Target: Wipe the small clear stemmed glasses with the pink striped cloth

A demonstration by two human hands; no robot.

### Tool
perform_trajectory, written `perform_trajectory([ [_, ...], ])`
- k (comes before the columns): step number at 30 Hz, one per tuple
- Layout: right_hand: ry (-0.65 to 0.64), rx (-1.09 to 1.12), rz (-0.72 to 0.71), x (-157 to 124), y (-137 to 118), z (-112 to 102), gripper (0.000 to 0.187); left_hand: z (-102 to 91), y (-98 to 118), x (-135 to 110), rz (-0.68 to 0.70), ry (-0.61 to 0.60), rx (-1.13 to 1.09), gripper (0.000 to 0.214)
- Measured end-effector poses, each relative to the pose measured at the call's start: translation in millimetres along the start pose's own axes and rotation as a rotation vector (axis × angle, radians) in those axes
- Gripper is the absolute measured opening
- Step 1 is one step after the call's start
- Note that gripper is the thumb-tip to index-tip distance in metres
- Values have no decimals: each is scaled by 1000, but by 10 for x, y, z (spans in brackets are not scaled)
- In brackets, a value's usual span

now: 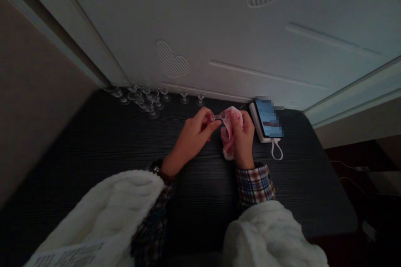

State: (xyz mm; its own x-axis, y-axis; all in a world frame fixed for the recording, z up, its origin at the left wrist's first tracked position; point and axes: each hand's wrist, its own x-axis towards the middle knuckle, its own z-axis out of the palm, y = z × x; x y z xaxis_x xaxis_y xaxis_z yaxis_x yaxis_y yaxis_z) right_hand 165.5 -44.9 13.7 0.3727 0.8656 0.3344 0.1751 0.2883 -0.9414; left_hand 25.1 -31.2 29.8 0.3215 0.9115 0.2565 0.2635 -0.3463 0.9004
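Above the dark bench [203, 175], the left hand [194, 133] pinches a small clear glass [222, 115] between thumb and fingers, the glass lying tilted on its side, well off the surface. The right hand [243, 133] has its thumb and fingers closed on a pink cloth [229, 150], bunched just beside the glass at about four o'clock and hanging below the hand; whether its fold touches the far end of the glass is too dim to tell. Taking the held glass as the clock's centre, a bunch of short-stemmed glasses [145, 98] stands between nine and ten o'clock, overlapping in view, while two more stand apart, one at ten [183, 94] and one at eleven [201, 96], near the white panel [194, 25]. At three o'clock a phone [267, 119] rests on a white block [257, 125], with a looped white cord [277, 156] below it at four. As far along as this goes, the work on this one glass looks under way and unfinished, since glass and cloth are both in hand; which of the standing glasses have been handled cannot be told.
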Motion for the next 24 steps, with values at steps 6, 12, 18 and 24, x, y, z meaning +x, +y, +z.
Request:
perform_trajectory([
  [6, 1, -10, 5, -17, -2, 16, 30, -5, -4, 0, -19, 6, -15, 25],
  [12, -3, 3, 5, -20, -48, 22, 30, -33, 35, -4, -31, 18, 73, 38],
  [18, -17, 24, 30, -17, -58, 23, 32, -32, 27, 4, -11, 36, 103, 36],
  [24, -26, -21, -6, -13, -18, 25, 31, -28, 21, 14, -20, 55, 46, 27],
])
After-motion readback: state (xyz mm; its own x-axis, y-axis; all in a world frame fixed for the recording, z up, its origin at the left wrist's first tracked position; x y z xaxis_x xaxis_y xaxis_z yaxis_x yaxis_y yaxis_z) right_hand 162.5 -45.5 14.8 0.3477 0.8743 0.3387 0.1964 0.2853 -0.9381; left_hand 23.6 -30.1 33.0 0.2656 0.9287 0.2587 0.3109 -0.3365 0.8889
